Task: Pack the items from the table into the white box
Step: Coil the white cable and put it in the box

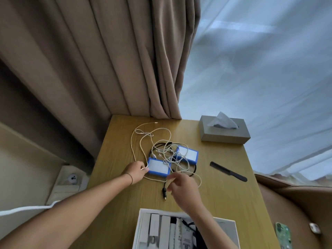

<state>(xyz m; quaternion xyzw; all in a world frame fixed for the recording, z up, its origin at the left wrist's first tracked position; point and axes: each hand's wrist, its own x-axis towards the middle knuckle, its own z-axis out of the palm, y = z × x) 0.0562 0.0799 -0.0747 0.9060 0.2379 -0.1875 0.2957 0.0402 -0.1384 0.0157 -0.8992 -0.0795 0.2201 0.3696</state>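
Two flat blue-edged white blocks lie mid-table, one near me [159, 167] and one farther right [188, 154]. A tangle of white cables [162, 147] and a black cable [164, 192] is draped over and around them. My left hand [136, 171] touches the near block's left edge and pinches a white cable end. My right hand [181, 186] hovers just in front of the near block, fingers closed on a loop of white cable. The white box [142, 215] stands at the table's near edge with several white items and a black cable inside.
A grey tissue box [224, 134] sits at the far right corner. A black comb [228, 171] lies to the right of the cables. A green phone [283, 234] rests at the near right edge. Brown curtains hang behind the wooden table [115, 155].
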